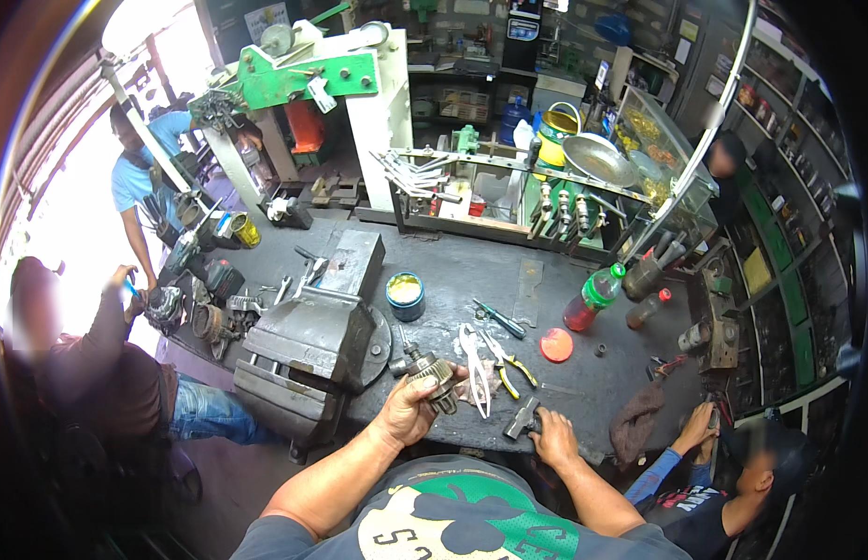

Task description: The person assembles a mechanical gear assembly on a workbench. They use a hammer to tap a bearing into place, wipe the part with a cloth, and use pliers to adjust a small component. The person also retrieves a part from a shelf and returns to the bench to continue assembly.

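My left hand is closed around a metal gear assembly, a ribbed round body with a shaft sticking up, held above the bench's near edge. Farther right, my right hand rests at that edge with its fingers curled on a hammer; most of the handle is hidden. Between the hands lie silver pliers and yellow-and-black-handled pliers. Beyond them are a green-handled tool and a red round lid. An open tin of yellowish grease stands past the gear assembly.
A large bench vise stands left of my left hand. At the right are a green-and-red bottle, a smaller bottle and a dark rag. Other people are at the left and lower right. A tool rack spans the back.
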### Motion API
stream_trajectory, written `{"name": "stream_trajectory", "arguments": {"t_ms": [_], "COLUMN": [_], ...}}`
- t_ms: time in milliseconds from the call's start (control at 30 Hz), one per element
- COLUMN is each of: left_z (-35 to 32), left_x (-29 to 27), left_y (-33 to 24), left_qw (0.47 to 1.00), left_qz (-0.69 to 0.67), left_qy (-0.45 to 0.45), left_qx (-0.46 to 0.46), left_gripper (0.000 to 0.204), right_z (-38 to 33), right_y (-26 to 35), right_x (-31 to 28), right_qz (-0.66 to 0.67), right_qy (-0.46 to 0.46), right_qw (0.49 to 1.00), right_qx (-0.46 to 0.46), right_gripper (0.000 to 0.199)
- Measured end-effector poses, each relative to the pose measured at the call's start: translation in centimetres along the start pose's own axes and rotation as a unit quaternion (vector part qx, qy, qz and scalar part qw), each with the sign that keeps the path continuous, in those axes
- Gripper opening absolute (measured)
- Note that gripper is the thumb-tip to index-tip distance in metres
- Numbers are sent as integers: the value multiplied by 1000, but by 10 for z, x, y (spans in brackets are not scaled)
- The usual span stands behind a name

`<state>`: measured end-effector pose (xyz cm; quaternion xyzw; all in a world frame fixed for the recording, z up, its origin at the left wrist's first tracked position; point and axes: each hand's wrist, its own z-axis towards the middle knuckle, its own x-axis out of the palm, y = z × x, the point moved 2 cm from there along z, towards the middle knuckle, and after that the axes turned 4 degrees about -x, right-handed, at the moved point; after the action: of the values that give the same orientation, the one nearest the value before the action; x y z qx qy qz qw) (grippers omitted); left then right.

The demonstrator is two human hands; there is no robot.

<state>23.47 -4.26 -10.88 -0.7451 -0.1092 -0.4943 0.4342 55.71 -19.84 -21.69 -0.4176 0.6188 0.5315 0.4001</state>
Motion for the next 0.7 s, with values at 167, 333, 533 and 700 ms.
{"name": "stream_trajectory", "arguments": {"t_ms": [167,333,533,700], "left_z": [9,11,1,11], "left_x": [21,63,76,40], "left_y": [0,-1,-17,-22], "left_qw": [999,995,985,981], "left_qz": [32,100,160,192], "left_qy": [12,18,-18,-3], "left_qx": [32,-3,54,4], "left_gripper": [68,83,95,96], "right_z": [40,53,60,58], "right_y": [62,174,182,184], "right_x": [-31,-72,-79,-96], "right_qz": [408,890,905,889], "right_qy": [52,327,248,266], "right_qw": [911,313,341,367], "right_qx": [24,56,56,67], "right_gripper": [66,70,40,37]}}
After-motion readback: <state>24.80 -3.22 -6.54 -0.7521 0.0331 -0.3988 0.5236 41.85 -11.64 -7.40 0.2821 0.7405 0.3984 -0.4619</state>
